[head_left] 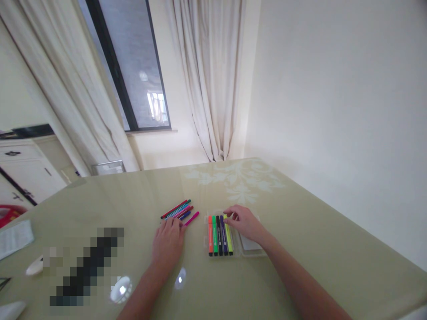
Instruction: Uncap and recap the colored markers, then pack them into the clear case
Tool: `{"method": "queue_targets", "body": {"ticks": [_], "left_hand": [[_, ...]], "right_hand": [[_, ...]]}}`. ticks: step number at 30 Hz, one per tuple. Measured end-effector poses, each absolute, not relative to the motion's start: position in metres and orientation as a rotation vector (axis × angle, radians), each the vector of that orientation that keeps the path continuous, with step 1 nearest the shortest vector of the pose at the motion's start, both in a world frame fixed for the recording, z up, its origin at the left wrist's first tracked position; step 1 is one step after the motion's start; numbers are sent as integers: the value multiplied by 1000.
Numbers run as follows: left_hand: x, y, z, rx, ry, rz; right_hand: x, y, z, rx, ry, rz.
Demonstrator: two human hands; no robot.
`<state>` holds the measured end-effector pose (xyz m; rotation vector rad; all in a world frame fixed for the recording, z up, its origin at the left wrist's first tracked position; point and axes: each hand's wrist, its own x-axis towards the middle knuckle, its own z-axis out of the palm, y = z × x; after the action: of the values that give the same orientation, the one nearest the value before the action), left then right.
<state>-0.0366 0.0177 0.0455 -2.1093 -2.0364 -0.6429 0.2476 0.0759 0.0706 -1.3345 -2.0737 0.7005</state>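
My left hand (168, 239) rests palm down at the near end of a loose pile of felt-tip markers (176, 210). Its fingertips close around the lower end of a magenta marker (192, 218), which points away to the right. In an opened clear plastic case (206, 242), orange, green, black, purple and yellow markers lie side by side. My right hand (245, 222) is over the case, curled, with thumb and index finger at the far end of the yellow marker (228, 240). That marker leans slightly against the row. Part of the case's right half is hidden beneath my right hand.
A round glossy white object (121, 290) sits left of my left forearm, with a blurred dark strip (88, 269) beyond. Papers (15, 238) and a white mouse-like object (35, 266) lie at the table's left. The wall (350, 111) runs along the right edge.
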Motion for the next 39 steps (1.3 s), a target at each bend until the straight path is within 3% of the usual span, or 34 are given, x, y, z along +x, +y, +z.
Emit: {"method": "queue_targets", "body": {"ticks": [6,11,20,26,34,39], "left_hand": [[-6,8,54,-2297,-2218,-1222],[25,-11,63,-2606,-2161,-1445],[32,-15,59,-2756,-2154,-1755],[34,-18,62,-2831,-2035,-1605],[29,-21,48,-2888,-1442,-775],[30,-20,45,-2811,-1457,-599]], "right_hand": [[230,64,79,-1193,-1961,859],[222,60,86,-943,-1702,1226],[225,54,96,-862,-1521,1446],[219,54,97,-891,-1418,1401],[258,76,95,-1145,-1439,1240],[266,82,81,-1248,-1582,1297]]}}
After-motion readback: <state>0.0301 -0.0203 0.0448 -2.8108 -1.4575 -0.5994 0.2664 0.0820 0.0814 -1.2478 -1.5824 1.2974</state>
